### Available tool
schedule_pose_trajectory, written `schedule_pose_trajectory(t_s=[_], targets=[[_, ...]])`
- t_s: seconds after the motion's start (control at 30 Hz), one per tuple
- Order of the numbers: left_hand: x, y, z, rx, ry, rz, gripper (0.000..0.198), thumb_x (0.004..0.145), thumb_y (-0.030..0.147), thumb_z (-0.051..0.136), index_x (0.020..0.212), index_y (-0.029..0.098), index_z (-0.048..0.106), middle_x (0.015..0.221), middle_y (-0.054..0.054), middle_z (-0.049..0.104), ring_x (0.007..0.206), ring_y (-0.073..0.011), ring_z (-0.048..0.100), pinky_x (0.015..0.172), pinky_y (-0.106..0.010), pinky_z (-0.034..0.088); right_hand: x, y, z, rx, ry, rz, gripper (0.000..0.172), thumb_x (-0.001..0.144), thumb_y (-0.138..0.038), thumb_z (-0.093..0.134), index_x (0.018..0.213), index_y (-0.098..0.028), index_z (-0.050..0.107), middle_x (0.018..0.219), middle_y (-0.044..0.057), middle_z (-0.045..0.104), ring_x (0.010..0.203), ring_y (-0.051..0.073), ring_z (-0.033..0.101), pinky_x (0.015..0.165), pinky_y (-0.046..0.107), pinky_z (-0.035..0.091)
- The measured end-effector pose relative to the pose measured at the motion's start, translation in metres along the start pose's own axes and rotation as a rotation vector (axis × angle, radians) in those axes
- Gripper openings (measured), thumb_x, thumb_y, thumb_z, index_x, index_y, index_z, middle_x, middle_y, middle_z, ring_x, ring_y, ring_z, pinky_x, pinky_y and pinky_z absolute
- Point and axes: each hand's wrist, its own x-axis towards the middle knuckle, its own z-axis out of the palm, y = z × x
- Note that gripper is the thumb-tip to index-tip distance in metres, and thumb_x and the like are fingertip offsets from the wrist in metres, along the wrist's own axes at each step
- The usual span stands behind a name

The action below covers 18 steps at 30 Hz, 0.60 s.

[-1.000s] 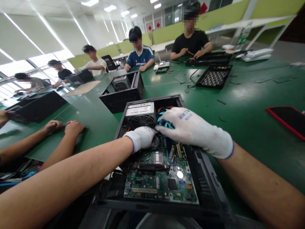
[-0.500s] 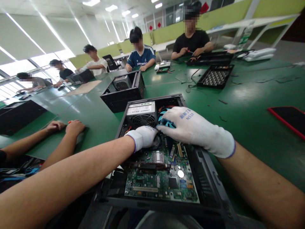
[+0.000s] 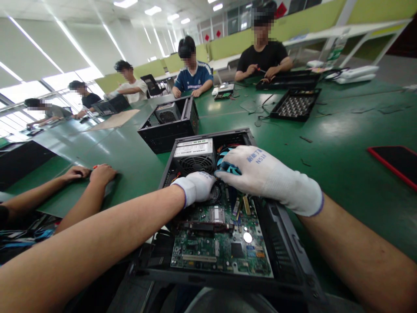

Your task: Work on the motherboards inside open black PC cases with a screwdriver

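Observation:
An open black computer case lies on the green table in front of me, its green motherboard exposed. At the far end sit a grey power supply and a blue-bladed cooling fan. My right hand, in a white glove, rests over the fan with its fingers curled on it. My left hand, also gloved, is closed just left of the fan, above the black cables; what it grips is hidden.
A second open case stands behind mine. A neighbour's bare hands rest on the table to my left. A black tray lies at the back right, a red-edged black panel at the right. Several people work across the table.
My hands have stayed on the fan. The black case at the far left has slid out of the view.

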Motion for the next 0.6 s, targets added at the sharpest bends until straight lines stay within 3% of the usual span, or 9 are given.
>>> schedule_pose_trajectory(t_s=[0.27,0.6], targets=[[-0.0004,0.0031,-0.0046,0.030,-0.078,-0.019,0.049,0.085,0.035,0.075,0.128,0.013,0.070,0.125,-0.016,0.076,0.117,-0.0328,0.072,0.105,-0.039,0.056,0.0007,-0.0006,-0.0011,-0.019,-0.004,0.005,0.042,0.105,-0.052,0.051,0.102,-0.016,0.071,0.103,0.012,0.073,0.097,0.026,0.065,0.089,0.036,0.043],[0.0057,-0.0023,0.0026,0.008,-0.063,-0.013,0.051,0.080,0.035,0.080,0.126,0.014,0.070,0.123,-0.015,0.076,0.116,-0.0326,0.072,0.105,-0.039,0.056,0.0016,-0.0015,-0.0019,-0.005,-0.027,0.016,0.041,0.104,-0.053,0.052,0.100,-0.017,0.071,0.102,0.011,0.074,0.097,0.025,0.065,0.089,0.035,0.044]])
